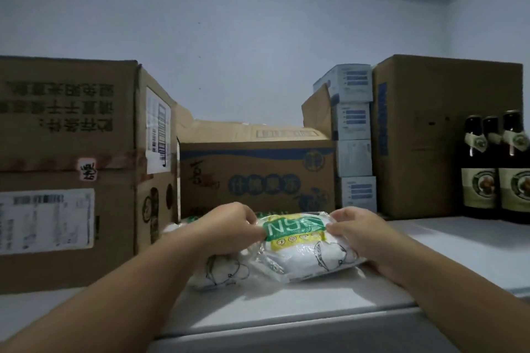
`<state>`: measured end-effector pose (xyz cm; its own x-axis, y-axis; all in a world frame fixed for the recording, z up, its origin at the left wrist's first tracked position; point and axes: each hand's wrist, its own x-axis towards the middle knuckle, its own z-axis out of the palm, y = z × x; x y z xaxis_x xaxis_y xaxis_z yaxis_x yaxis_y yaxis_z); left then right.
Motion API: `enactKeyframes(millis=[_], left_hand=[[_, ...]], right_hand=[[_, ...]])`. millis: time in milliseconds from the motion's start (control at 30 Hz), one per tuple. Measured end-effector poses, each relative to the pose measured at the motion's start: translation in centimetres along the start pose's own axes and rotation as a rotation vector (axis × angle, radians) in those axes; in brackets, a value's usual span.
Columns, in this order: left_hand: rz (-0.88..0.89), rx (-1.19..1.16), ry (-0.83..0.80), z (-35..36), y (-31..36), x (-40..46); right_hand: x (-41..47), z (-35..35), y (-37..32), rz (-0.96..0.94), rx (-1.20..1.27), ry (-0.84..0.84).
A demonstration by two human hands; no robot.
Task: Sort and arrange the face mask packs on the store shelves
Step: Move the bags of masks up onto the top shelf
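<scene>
Both sets of fingers (252,221) are clamped on the clear plastic face mask pack with the green and yellow label (298,243), left hand (229,226) and right hand (355,232) pinching its opposite ends on the white shelf (430,241). Under the left fingers lie more such packs (220,269), loosely heaped, so sorting looks barely begun. Behind the fingers, an open brown cardboard box (258,169); its contents are hidden.
</scene>
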<state>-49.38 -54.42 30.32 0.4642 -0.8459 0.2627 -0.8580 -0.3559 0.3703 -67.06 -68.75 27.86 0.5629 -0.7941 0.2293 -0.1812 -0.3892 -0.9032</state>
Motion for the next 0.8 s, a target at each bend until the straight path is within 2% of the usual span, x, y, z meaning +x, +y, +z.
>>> enactKeyframes(millis=[200,333,433,633,800], left_hand=[[-0.041,0.139,0.016,-1.1,-0.8,-0.8],[-0.007,0.332,-0.178,-0.9,-0.3,-1.7],[0.053,0.258,-0.315,-0.7,-0.7,-1.7],[0.113,0.139,-0.327,-0.4,-1.0,-1.8],[0.063,0.249,-0.377,-0.7,-1.3,-2.0]], right_hand=[[-0.6,0.3,0.5,-0.056,-0.157,0.014],[-1.0,0.2,0.3,-0.056,-0.17,0.04],[-1.2,0.5,0.3,-0.077,-0.273,0.049],[-1.6,0.7,0.3,-0.233,-0.496,0.064],[-1.9,0.9,-0.1,-0.146,-0.479,-0.086]])
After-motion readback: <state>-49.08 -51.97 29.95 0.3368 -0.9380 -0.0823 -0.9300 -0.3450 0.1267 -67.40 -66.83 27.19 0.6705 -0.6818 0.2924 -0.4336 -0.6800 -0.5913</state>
